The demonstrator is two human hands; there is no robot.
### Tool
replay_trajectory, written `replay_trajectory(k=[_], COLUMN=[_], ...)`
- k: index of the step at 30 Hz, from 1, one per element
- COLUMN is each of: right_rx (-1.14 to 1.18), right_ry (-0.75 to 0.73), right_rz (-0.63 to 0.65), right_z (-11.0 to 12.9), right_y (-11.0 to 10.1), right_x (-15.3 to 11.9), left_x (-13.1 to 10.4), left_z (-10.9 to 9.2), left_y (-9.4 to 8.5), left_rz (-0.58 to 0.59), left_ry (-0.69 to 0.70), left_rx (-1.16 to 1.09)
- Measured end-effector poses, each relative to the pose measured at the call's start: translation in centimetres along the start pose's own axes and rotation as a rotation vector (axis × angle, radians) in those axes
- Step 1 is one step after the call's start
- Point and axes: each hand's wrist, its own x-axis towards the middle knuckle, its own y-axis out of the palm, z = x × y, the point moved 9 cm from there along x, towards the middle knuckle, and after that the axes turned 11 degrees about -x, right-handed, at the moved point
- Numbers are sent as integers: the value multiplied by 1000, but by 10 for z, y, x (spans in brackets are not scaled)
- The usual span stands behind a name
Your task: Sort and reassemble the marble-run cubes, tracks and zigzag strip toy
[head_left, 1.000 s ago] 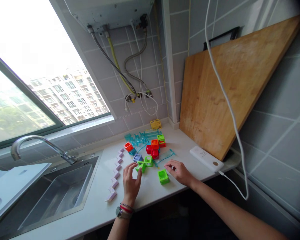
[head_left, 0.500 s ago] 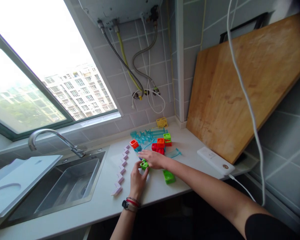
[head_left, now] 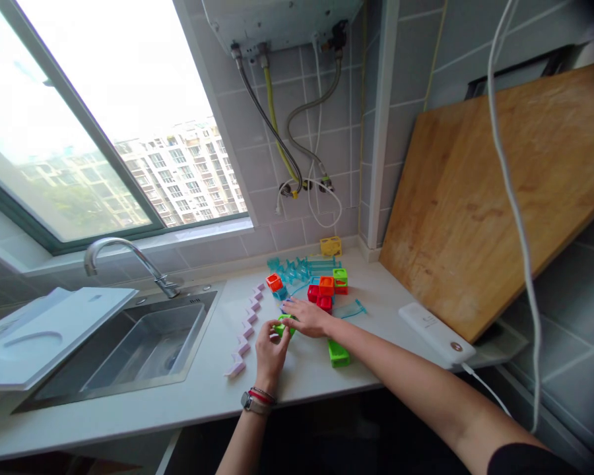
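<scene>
My left hand [head_left: 271, 349] pinches a bright green toy block [head_left: 281, 324] just above the white countertop, thumb and fingers on its near side. From the right, my right hand [head_left: 307, 316] reaches over the same block, its fingers bent over the far side and its thumb against the green. A bit of dark blue shows beside the right fingertips; its shape is mostly hidden. Behind the hands are an orange block [head_left: 274, 282] on a teal one [head_left: 280, 293], and a cluster of red blocks [head_left: 319, 296] with an orange cube [head_left: 327, 285] and a green cube [head_left: 340, 276].
Left of the hands runs a zigzag row of pale pink pieces [head_left: 248, 328]. Translucent teal track parts [head_left: 301, 268] and a yellow block [head_left: 330, 246] lie behind. A green block [head_left: 338, 353] sits near the front edge. A sink [head_left: 178, 366], white power bank [head_left: 435, 333] and wooden board [head_left: 495, 191] flank the area.
The camera view has shifted, so the scene sits farther right. Both hands stay at the green block; the right hand's thumb now lies closer against it.
</scene>
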Motion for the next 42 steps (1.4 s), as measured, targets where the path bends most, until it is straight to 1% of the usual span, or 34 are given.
replay_trajectory(k=[1,3,5,6,7,8,10,12,14,16,18,20,23,28,31,37,42], right_rx=[47,157,274,342,399,428,427,444,480,483,435,365,288,304,364,565,690], right_ry=[2,49,164,227,273,314,354,364,339,287,226,171,149,228,274,290,279], right_rz=[-80,-306,-526,-583,-591,-597,-560,-492,-400,-302,-225,-176,-179,-228,-242,-291,-288], right_z=[1,-1,-12,-18,-23,-27,-31,-34,-33,-28,-20,-13,-10,-20,-27,-40,-43], right_y=[-13,-46,-74,-79,-80,-78,-70,-56,-43,-33,-28,-26,-26,-26,-24,-19,-13], right_x=[-4,-22,-55,-73,-91,-109,-139,-158,-166,-164,-160,-157,-157,-160,-161,-163,-161], left_x=[0,-1,-3,-4,-4,-5,-7,-7,-7,-8,-10,-12,-16,-27,-37,-49,-46], left_z=[4,10,12,12,11,10,8,4,-1,-4,-5,-6,-7,-4,-4,-9,-21], left_y=[-1,-3,-1,1,4,8,14,16,16,16,17,19,18,12,12,13,6], left_rz=[-1,0,23,47,77,110,161,176,173,178,191,203,196,139,150,202,191], left_ry=[-30,-77,-96,-102,-110,-118,-130,-108,-71,-52,-62,-83,-113,-107,-100,-136,-54], left_rx=[-44,-124,-191,-221,-248,-269,-288,-258,-208,-174,-180,-212,-269,-333,-327,-354,-298])
